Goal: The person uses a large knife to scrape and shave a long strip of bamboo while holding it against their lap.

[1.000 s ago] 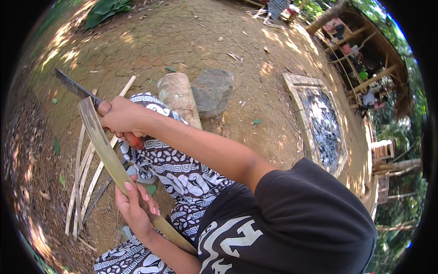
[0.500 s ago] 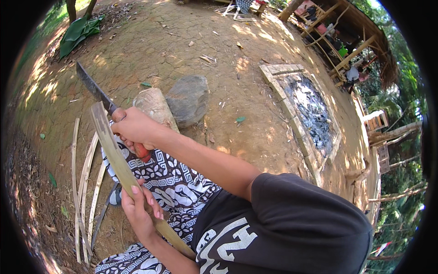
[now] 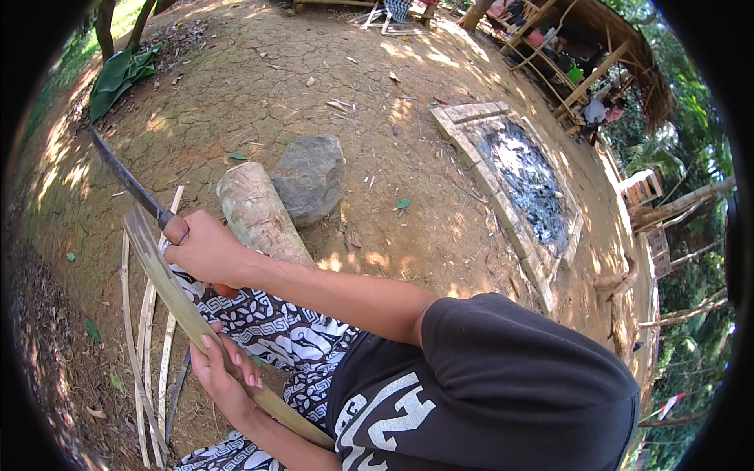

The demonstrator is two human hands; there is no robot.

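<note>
My right hand is closed around the wooden handle of a machete, whose long dark blade points to the far left. Below it, a split bamboo piece slants from the far left back toward my waist. My left hand wraps round the bamboo at about its middle. The far end of the bamboo lies just below the base of the blade; whether they touch I cannot tell. Part of an orange-red handle end shows under my right wrist.
Several thin pale strips lie on the ground at left, beside a dark blade-like piece. A cut log and a grey stone lie ahead. Right stands a bordered ash pit; beyond it, people sit in a thatched shelter.
My right hand and the machete have moved left and nearer. The bamboo's far end has also shifted left and nearer, with my left hand still round it. The view has shifted slightly.
</note>
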